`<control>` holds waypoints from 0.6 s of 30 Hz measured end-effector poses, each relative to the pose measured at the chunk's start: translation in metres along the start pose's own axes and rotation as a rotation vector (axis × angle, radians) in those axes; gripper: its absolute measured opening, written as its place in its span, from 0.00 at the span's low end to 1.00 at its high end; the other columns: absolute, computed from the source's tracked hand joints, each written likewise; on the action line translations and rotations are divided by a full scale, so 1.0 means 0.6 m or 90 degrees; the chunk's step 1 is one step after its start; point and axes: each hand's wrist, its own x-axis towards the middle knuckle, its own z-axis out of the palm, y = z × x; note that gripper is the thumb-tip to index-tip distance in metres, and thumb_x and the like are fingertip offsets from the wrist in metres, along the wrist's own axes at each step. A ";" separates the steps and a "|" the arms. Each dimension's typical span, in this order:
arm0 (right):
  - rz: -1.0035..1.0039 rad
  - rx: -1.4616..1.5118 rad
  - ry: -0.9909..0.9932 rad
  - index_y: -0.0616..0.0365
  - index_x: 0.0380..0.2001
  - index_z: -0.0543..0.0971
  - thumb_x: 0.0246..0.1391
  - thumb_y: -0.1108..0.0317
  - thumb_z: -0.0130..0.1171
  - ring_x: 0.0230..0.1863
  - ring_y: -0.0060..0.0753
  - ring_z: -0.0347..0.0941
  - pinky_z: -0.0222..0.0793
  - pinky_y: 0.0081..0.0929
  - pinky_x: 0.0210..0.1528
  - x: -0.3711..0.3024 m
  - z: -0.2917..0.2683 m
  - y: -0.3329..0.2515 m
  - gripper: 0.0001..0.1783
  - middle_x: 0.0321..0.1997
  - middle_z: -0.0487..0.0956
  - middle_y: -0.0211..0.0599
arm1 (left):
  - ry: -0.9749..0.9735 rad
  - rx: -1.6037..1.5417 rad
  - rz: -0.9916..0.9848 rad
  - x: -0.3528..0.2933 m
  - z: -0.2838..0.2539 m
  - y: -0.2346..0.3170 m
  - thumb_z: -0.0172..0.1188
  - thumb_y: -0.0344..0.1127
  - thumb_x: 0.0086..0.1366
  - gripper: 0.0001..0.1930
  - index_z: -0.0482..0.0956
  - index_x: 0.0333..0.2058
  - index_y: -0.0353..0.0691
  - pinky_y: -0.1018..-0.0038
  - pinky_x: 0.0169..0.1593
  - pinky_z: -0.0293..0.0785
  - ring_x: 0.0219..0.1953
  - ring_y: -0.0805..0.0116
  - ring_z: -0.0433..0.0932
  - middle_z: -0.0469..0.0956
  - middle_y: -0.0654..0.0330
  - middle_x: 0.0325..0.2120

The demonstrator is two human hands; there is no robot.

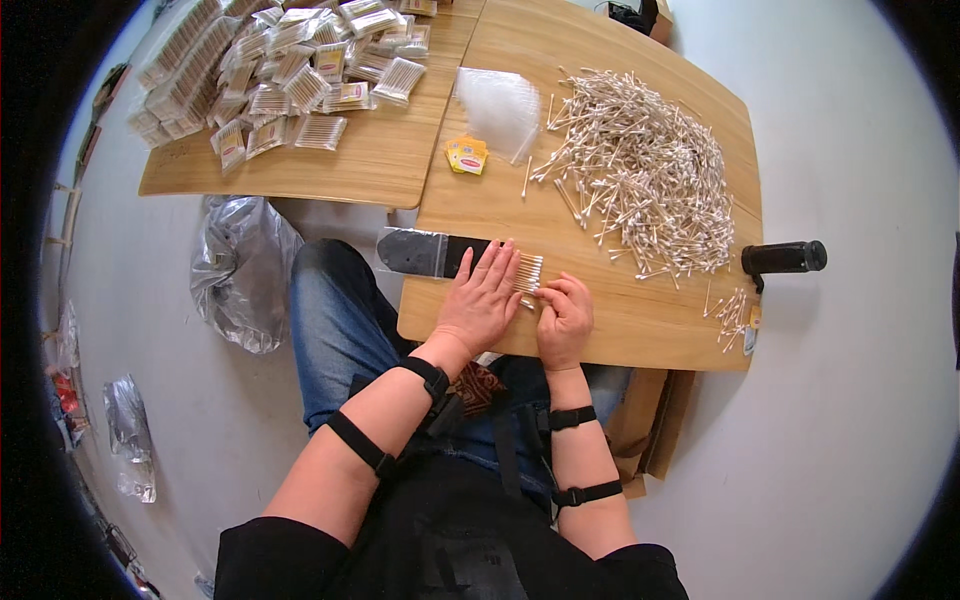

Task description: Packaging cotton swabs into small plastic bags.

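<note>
My left hand [482,302] lies flat, fingers stretched out, across a row of cotton swabs [531,268] at the near edge of the table. Under the same hand runs a flat black strip [412,252] with a rounded left end, and a clear plastic bag seems to be around that end. Beside it my right hand [566,318] is closed, thumb and index finger pinched at the right ends of the swabs. Its fingertips appear to grip a cotton swab. The palm hides part of the row and the strip's right end.
A large heap of loose cotton swabs [650,170] spreads at the right. Empty clear bags [498,110] and yellow-and-red cards [466,155] lie beyond my hands. Filled swab packs [320,65] pile up far left. A black cylinder [784,258] juts past the right edge.
</note>
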 end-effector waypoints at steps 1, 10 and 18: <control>-0.004 -0.004 0.001 0.58 0.23 0.81 0.40 0.81 0.56 0.50 0.46 0.74 0.67 0.40 0.55 0.001 0.000 -0.001 0.08 0.34 0.79 0.37 | 0.010 0.002 0.002 0.000 0.001 0.000 0.48 0.48 0.69 0.32 0.57 0.67 0.37 0.56 0.72 0.41 0.71 0.59 0.50 0.54 0.54 0.69; -0.004 -0.013 -0.001 0.56 0.26 0.82 0.41 0.80 0.55 0.50 0.46 0.74 0.67 0.41 0.55 0.004 0.000 -0.003 0.10 0.36 0.78 0.37 | 0.001 -0.003 0.001 0.000 -0.002 -0.001 0.47 0.48 0.70 0.32 0.56 0.67 0.37 0.56 0.72 0.40 0.72 0.59 0.50 0.54 0.54 0.69; -0.021 -0.047 -0.021 0.55 0.27 0.83 0.42 0.79 0.56 0.50 0.45 0.73 0.66 0.40 0.56 0.007 -0.004 -0.009 0.10 0.36 0.77 0.36 | 0.007 0.004 0.002 0.000 0.000 0.000 0.47 0.48 0.70 0.32 0.57 0.67 0.37 0.56 0.72 0.40 0.72 0.59 0.50 0.53 0.54 0.69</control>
